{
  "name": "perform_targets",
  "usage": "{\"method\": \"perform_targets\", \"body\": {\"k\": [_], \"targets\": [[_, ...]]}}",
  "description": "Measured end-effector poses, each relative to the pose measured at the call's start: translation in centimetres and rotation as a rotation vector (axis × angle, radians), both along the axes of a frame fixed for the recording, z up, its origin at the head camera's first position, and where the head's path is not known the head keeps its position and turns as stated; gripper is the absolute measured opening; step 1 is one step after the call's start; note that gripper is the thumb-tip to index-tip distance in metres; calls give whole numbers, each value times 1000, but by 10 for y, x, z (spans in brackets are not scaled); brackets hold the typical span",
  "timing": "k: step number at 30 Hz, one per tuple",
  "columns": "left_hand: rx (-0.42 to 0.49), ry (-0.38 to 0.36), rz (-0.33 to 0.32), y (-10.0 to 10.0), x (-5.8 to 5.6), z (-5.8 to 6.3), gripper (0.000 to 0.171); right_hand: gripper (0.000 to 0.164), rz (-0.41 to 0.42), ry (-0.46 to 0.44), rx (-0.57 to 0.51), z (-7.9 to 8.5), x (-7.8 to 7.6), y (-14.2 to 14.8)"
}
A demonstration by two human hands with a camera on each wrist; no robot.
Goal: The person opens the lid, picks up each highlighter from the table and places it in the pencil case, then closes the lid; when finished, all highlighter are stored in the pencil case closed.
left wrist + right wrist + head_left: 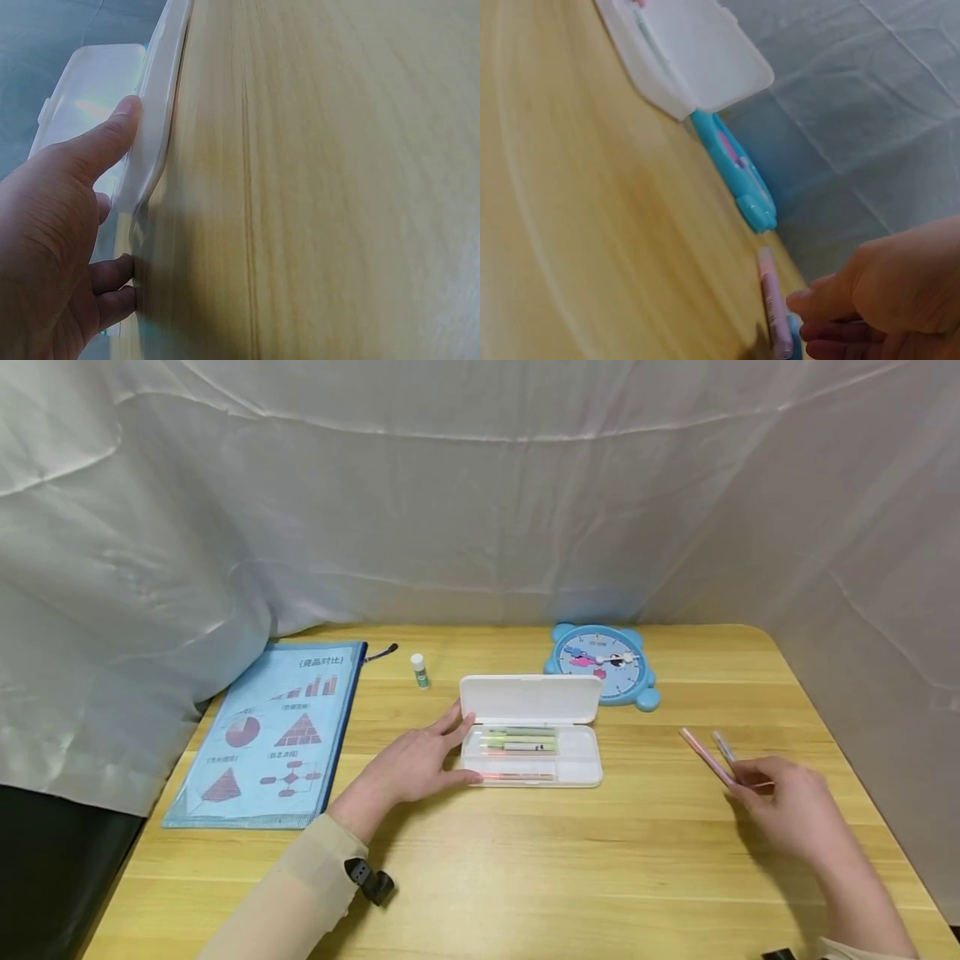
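Note:
A white pencil case (590, 770) lies with its lid (531, 699) raised. Several green and yellow pens (521, 742) fill its back compartment, and a pinkish pen (517, 777) is along the front. My left hand (416, 760) holds the case's left end, thumb against the front wall (157, 112) and a finger by the lid. To the right, my right hand (787, 797) pinches a blue pen (722, 745), its lower part hidden by the fingers. Beside it, a pink pen (705, 754) reaches to the thumb tip; in the right wrist view this pen (775, 304) lies alongside the thumb.
Behind the case stands a blue toy clock (603, 664), partly overlapped by the lid. A glue stick (420, 672) is upright at the back. On the left lies a blue zip folder (258, 735) with printed charts. Grey curtain (480, 510) borders the wooden table (525, 877).

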State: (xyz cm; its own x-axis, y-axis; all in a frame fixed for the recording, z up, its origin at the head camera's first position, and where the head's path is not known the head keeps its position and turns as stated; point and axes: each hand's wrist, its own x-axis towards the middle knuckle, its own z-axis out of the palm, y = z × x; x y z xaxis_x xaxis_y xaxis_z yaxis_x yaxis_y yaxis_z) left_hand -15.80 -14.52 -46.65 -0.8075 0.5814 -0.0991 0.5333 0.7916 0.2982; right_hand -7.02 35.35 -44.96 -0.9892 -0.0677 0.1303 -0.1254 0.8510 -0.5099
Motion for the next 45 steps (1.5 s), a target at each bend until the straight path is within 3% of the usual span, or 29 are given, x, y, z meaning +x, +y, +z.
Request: {"method": "perform_targets", "body": {"k": [10,17,21,29,45], "targets": [[-14,-6,4,0,1,0,97,27,22,-122,65,-10,-1,-3],[-25,-10,6,1,1,0,98,22,25,-123,65,-10,-2,-6],[-22,-13,7,1,1,-1,98,20,39,-74,39,-7,-3,-12],[-19,-14,7,0,2,-3,98,20,135,118,-35,6,-13,-38],[-20,-36,10,0,-1,0,98,26,294,154,-96,12,-33,-96]]}}
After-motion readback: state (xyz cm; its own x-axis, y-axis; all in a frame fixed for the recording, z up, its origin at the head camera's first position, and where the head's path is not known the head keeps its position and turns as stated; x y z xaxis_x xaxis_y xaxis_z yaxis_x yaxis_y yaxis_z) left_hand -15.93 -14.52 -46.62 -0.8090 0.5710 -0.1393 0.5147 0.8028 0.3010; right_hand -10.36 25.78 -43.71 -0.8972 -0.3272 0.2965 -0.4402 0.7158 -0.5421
